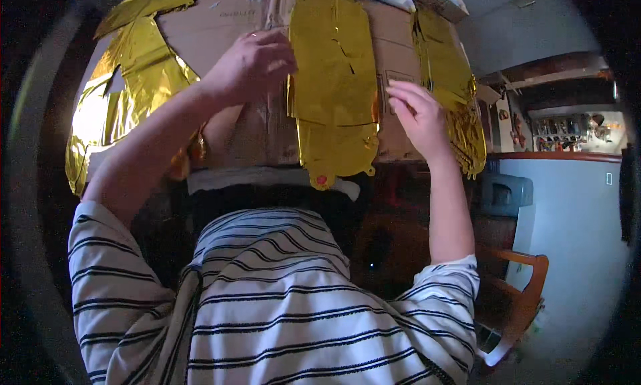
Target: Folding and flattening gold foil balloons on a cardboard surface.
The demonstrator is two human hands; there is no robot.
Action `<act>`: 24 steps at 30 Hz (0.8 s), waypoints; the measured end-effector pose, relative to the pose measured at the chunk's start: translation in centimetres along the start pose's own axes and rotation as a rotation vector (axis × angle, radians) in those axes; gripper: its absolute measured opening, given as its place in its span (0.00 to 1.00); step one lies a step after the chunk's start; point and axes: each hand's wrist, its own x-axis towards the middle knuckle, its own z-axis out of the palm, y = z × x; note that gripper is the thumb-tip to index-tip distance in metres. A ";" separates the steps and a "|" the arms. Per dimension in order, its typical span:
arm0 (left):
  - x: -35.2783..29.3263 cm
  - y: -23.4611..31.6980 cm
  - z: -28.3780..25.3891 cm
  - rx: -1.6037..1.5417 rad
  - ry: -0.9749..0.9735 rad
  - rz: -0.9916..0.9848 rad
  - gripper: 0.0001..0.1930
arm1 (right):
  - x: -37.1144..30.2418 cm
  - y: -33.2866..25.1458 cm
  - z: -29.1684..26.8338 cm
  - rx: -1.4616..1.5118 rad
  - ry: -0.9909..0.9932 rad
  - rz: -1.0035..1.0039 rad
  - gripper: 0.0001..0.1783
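Observation:
A long piece of flat gold foil (pixel 334 85) lies on the cardboard in front of me. It has slits near its far half, a crosswise edge lower down, and rounded tabs at its near end, one with a red mark. By its upper left edge is my left hand (pixel 260 58), fingers loosely bent and apart; whether the fingertips touch the foil is hard to see. Over the cardboard just right of the foil hovers my right hand (pixel 419 115), thumb and forefinger parted, with nothing visible between them.
More gold foil (pixel 143 58) drapes over the left side of the brown cardboard (pixel 214 28), and another foil piece (pixel 444 65) hangs over the right. A wooden chair (pixel 534 278) and a grey-blue plastic stool (pixel 507 195) stand at right, beside a pale counter wall (pixel 574 218).

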 end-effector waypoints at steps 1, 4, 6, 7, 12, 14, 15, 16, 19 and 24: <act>0.0 0.4 0.5 -0.014 0.013 -0.012 0.07 | 0.5 0.5 1.0 -0.027 0.003 -0.060 0.10; -0.6 0.8 2.2 -0.012 0.042 -0.028 0.08 | 1.0 1.9 2.4 -0.103 -0.011 -0.147 0.12; -1.0 0.7 2.6 -0.070 -0.023 -0.093 0.09 | 0.8 2.0 2.5 -0.107 -0.028 -0.167 0.12; -1.1 0.6 2.8 -0.100 -0.054 -0.123 0.10 | 0.7 2.2 2.6 -0.130 -0.034 -0.179 0.12; -1.8 1.6 3.4 -0.060 -0.013 -0.072 0.11 | -0.1 2.4 2.9 -0.223 -0.036 -0.194 0.12; -1.9 2.0 3.4 -0.059 -0.037 -0.088 0.11 | -0.6 2.2 2.9 -0.197 -0.025 -0.159 0.13; -1.9 2.0 3.4 -0.055 -0.054 -0.087 0.11 | -0.7 2.1 2.9 -0.184 -0.020 -0.144 0.13; -1.9 2.0 3.4 -0.052 -0.072 -0.087 0.11 | -0.8 1.8 2.9 -0.179 -0.026 -0.139 0.14; -2.0 2.7 3.1 -0.035 -0.017 -0.057 0.11 | -1.5 1.4 2.7 -0.173 -0.035 -0.137 0.15; -1.9 2.8 3.0 -0.069 -0.064 -0.065 0.10 | -2.6 1.1 2.0 -0.234 -0.038 -0.191 0.18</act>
